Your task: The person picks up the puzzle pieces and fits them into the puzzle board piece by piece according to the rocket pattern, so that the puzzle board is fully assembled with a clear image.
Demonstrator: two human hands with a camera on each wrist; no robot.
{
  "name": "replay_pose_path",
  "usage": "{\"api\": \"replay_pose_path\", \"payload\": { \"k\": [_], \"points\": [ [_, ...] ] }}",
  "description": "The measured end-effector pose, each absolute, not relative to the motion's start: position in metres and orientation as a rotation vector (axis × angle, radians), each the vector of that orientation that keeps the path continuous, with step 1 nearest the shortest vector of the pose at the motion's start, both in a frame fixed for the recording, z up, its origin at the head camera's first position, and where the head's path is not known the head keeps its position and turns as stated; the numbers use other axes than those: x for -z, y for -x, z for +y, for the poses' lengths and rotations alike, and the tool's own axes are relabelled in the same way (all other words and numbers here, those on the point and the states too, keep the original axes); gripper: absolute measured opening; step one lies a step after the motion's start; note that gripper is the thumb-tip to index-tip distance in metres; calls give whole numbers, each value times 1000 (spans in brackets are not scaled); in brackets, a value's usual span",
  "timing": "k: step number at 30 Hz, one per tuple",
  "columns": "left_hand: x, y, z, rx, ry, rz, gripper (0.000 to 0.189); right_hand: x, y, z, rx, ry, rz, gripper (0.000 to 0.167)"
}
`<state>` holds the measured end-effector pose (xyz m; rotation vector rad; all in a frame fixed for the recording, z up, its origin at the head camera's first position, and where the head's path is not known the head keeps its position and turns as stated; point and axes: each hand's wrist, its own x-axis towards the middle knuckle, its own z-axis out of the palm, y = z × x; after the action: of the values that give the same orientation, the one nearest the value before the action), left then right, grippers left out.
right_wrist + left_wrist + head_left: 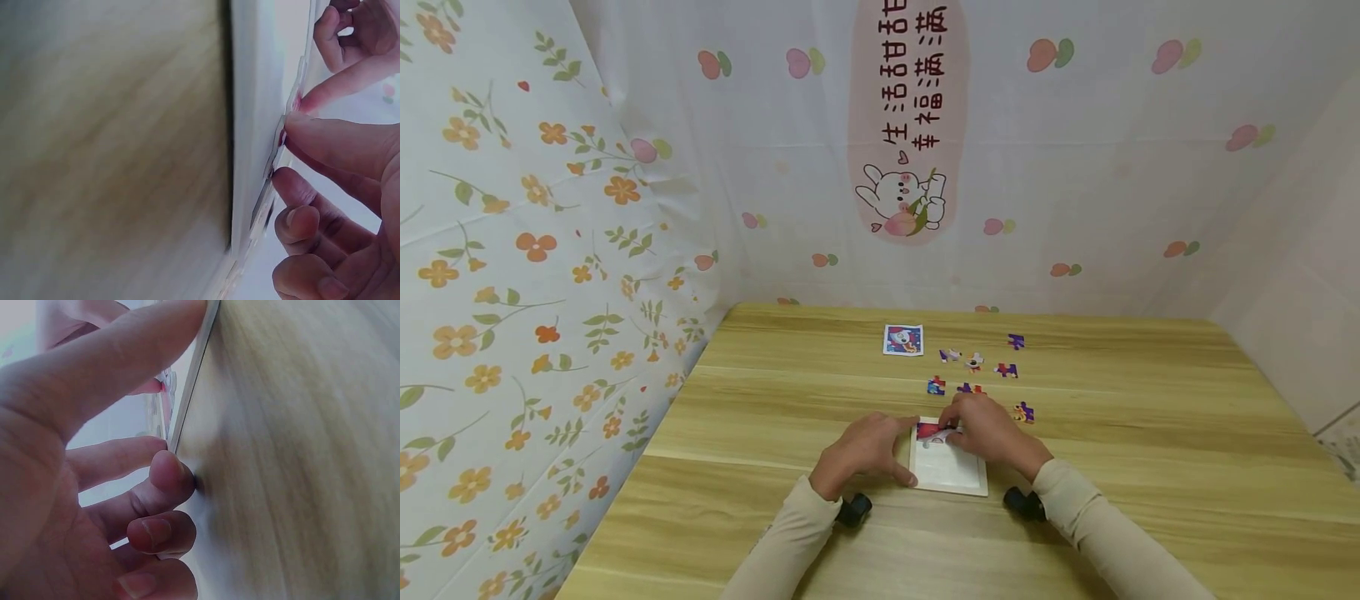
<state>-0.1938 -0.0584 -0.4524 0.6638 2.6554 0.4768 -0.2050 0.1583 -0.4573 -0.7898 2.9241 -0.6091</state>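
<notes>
A square white puzzle tray (951, 477) lies on the table in front of the person. My left hand (867, 446) holds its left edge, thumb at the near corner and index finger at the far corner. At the tray's far side, my right hand (988, 427) pinches a jigsaw piece (279, 140) between thumb and fingers, low over the tray. Red and purple pieces (927, 429) lie in the tray's far left part, partly hidden by the right hand. In the left wrist view the left thumb (119, 359) lies against the tray's edge.
Several loose jigsaw pieces (1006, 370) are scattered beyond the tray, one (1024, 412) close to the right hand. Farther back lies a small square picture card (903, 340). A printed curtain (775, 167) hangs behind the wooden table (1150, 450).
</notes>
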Motion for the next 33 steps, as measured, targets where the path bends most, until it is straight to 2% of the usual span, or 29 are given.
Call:
{"api": "replay_pose_path", "payload": {
  "k": [14, 22, 33],
  "points": [
    [457, 196, -60, -479, -642, 2658, 90, 456, 220, 165, 669, 757, 2889, 11],
    [455, 195, -61, -478, -649, 2670, 91, 461, 250, 200, 914, 737, 2841, 7],
    [455, 196, -57, -472, -657, 2662, 92, 458, 290, 250, 942, 546, 2943, 8]
  ]
}}
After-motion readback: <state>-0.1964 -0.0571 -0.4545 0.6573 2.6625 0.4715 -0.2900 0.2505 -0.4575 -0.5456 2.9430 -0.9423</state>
